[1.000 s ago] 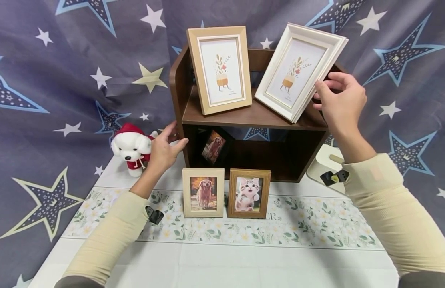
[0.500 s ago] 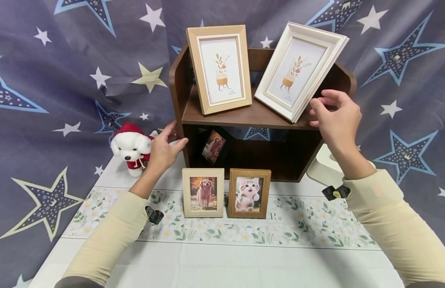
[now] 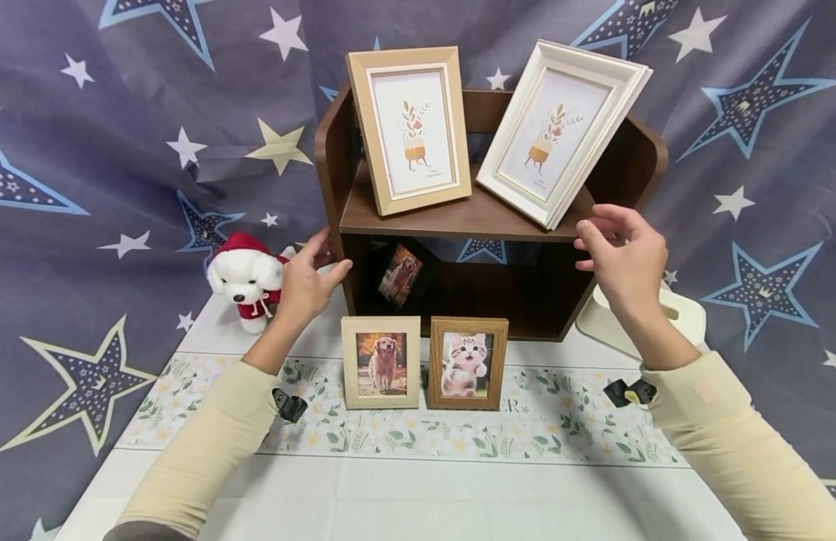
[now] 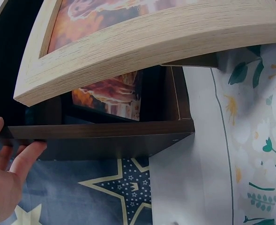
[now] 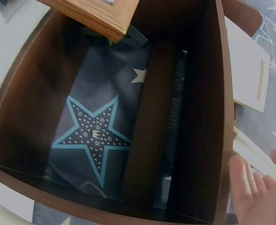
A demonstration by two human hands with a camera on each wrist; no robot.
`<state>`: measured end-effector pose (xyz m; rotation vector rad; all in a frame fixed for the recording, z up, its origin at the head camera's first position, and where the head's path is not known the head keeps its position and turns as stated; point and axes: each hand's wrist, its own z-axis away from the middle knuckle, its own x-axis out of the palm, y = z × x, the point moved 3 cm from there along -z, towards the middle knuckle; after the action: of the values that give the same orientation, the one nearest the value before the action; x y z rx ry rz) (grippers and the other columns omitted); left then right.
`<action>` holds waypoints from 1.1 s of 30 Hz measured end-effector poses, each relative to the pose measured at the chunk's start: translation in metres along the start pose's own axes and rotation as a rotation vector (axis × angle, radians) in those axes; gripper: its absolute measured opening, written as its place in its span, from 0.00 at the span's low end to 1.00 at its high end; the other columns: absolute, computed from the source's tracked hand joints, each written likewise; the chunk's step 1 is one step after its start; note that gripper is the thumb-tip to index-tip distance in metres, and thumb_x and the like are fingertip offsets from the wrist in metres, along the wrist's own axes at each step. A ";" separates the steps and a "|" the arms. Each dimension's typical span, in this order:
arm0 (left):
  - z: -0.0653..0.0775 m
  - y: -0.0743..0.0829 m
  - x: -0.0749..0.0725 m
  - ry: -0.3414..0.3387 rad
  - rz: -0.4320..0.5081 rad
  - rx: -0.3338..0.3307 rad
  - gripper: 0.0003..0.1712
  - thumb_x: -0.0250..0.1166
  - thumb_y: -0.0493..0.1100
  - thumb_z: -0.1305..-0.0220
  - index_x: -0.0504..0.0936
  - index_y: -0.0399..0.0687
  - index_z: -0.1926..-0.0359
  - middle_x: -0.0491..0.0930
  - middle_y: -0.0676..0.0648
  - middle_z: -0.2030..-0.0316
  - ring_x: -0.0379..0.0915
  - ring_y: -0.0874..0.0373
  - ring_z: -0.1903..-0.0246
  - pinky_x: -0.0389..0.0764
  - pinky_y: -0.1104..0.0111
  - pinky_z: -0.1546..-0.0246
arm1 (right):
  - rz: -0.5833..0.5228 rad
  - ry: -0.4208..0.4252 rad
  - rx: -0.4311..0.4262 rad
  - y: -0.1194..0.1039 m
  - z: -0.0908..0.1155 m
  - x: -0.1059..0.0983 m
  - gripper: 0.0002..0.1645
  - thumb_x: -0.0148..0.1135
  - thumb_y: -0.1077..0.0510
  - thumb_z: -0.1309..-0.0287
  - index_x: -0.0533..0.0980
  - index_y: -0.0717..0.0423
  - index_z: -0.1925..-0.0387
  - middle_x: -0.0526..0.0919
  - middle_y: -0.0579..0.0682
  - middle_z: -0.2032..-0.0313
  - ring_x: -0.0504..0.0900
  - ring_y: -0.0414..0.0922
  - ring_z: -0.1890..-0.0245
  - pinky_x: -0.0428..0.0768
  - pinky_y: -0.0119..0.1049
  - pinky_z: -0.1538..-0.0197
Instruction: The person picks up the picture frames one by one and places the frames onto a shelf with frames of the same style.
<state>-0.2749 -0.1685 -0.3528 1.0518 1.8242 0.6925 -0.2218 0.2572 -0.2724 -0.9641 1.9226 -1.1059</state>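
My left hand (image 3: 308, 279) rests its fingers against the outer left side of the brown two-tier shelf (image 3: 458, 225), thumb spread near the front edge. My right hand (image 3: 628, 259) holds nothing; its loosely bent fingertips are close to the right end of the upper board. On that board a white picture frame (image 3: 513, 180) leans tilted to the right, and a tan picture frame (image 3: 387, 188) stands nearly upright to its left. In the right wrist view the fingers (image 5: 241, 180) are beside the board, near the white frame's lower part.
On the table before the shelf stand a pale wood dog-photo frame (image 3: 350, 376) and a brown cat-photo frame (image 3: 502, 376). A dark frame with a dog photo (image 3: 400, 276) leans inside the lower compartment. A plush dog (image 3: 245, 274) is at left, a cream box (image 3: 689, 319) at right.
My right hand has let go of the white frame's right side and moved down to the upper board's height. The white frame stays tilted; my left hand has kept its place.
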 end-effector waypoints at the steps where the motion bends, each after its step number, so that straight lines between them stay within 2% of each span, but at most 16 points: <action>1: 0.000 0.000 0.000 0.000 -0.002 0.000 0.37 0.72 0.33 0.38 0.70 0.36 0.29 0.83 0.31 0.46 0.85 0.39 0.48 0.85 0.57 0.51 | -0.002 0.003 -0.002 0.002 0.001 0.000 0.20 0.70 0.58 0.39 0.80 0.59 0.46 0.84 0.31 0.68 0.86 0.29 0.74 0.84 0.27 0.75; 7: 0.000 0.001 0.000 -0.006 -0.006 -0.006 0.37 0.71 0.33 0.38 0.70 0.36 0.29 0.83 0.31 0.46 0.84 0.39 0.48 0.86 0.62 0.52 | -0.053 0.002 -0.010 0.011 0.010 0.003 0.20 0.70 0.59 0.39 0.80 0.62 0.47 0.85 0.34 0.67 0.86 0.30 0.74 0.84 0.27 0.76; 13: 0.000 -0.001 0.000 -0.007 0.014 -0.005 0.36 0.71 0.33 0.38 0.71 0.36 0.29 0.83 0.30 0.47 0.84 0.38 0.48 0.85 0.53 0.50 | -0.090 -0.038 0.000 0.022 0.019 0.008 0.18 0.70 0.61 0.39 0.81 0.61 0.49 0.85 0.37 0.67 0.87 0.31 0.74 0.84 0.27 0.75; 19: 0.000 -0.003 0.000 -0.008 0.016 -0.007 0.36 0.70 0.33 0.37 0.71 0.37 0.29 0.83 0.30 0.46 0.84 0.38 0.47 0.86 0.65 0.52 | -0.099 -0.086 0.010 0.035 0.026 0.014 0.14 0.70 0.62 0.39 0.82 0.58 0.51 0.86 0.37 0.67 0.87 0.32 0.74 0.85 0.29 0.75; 21: -0.001 -0.003 0.000 -0.009 0.020 -0.008 0.35 0.70 0.33 0.37 0.71 0.37 0.29 0.82 0.30 0.45 0.84 0.38 0.47 0.86 0.62 0.51 | -0.086 -0.108 0.014 0.040 0.029 0.017 0.13 0.70 0.62 0.38 0.82 0.56 0.52 0.85 0.36 0.67 0.87 0.32 0.73 0.86 0.29 0.75; 25: -0.001 -0.003 0.001 -0.007 0.027 -0.002 0.35 0.70 0.33 0.37 0.71 0.37 0.29 0.82 0.29 0.45 0.83 0.37 0.47 0.84 0.51 0.48 | -0.082 -0.173 0.025 0.048 0.035 0.021 0.12 0.69 0.60 0.36 0.80 0.55 0.52 0.84 0.34 0.66 0.87 0.31 0.71 0.87 0.30 0.72; 29: -0.001 -0.003 0.001 -0.003 0.029 0.004 0.35 0.70 0.33 0.37 0.71 0.37 0.29 0.82 0.30 0.45 0.84 0.37 0.47 0.84 0.49 0.48 | -0.081 -0.253 0.027 0.057 0.042 0.025 0.16 0.67 0.62 0.35 0.78 0.63 0.47 0.83 0.32 0.64 0.87 0.31 0.69 0.88 0.32 0.70; 33: 0.000 -0.003 0.000 0.001 0.022 0.009 0.36 0.71 0.33 0.38 0.71 0.38 0.29 0.83 0.30 0.46 0.84 0.37 0.48 0.84 0.49 0.49 | -0.075 -0.318 0.037 0.067 0.049 0.029 0.22 0.66 0.60 0.34 0.76 0.70 0.44 0.85 0.38 0.62 0.87 0.32 0.68 0.88 0.33 0.69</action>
<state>-0.2765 -0.1695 -0.3551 1.0789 1.8207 0.6977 -0.2111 0.2377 -0.3570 -1.1255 1.6163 -0.9603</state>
